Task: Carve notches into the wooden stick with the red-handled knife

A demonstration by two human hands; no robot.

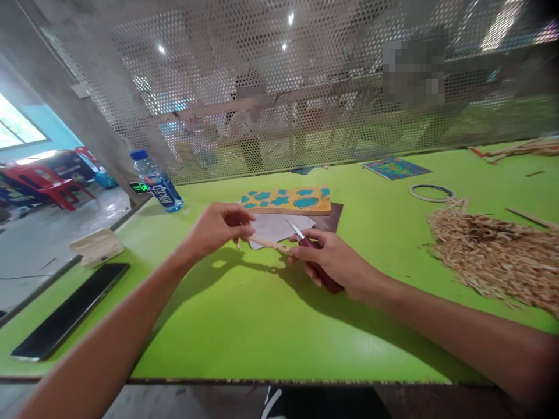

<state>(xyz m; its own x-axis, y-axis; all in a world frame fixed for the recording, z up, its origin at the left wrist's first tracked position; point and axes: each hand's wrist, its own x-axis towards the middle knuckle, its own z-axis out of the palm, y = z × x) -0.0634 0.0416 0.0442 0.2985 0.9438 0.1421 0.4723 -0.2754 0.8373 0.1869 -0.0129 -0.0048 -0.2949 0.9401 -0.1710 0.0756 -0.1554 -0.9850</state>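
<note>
A thin, pale carved wooden stick spans the gap between my hands, above the green table. Its left end is pinched in the fingers of my left hand. My right hand is closed around the dark red handle of a carving knife, blade pointing up and left, and its fingertips also touch the stick's right end. Behind the stick lie a white paper sheet and a dark sheet. A yellow wooden board with teal patches sits just beyond them.
At right is a heap of wood shavings, with a tape roll and a patterned card behind. On the left stand a water bottle, an open earbud case and a phone. A perforated metal screen borders the far edge.
</note>
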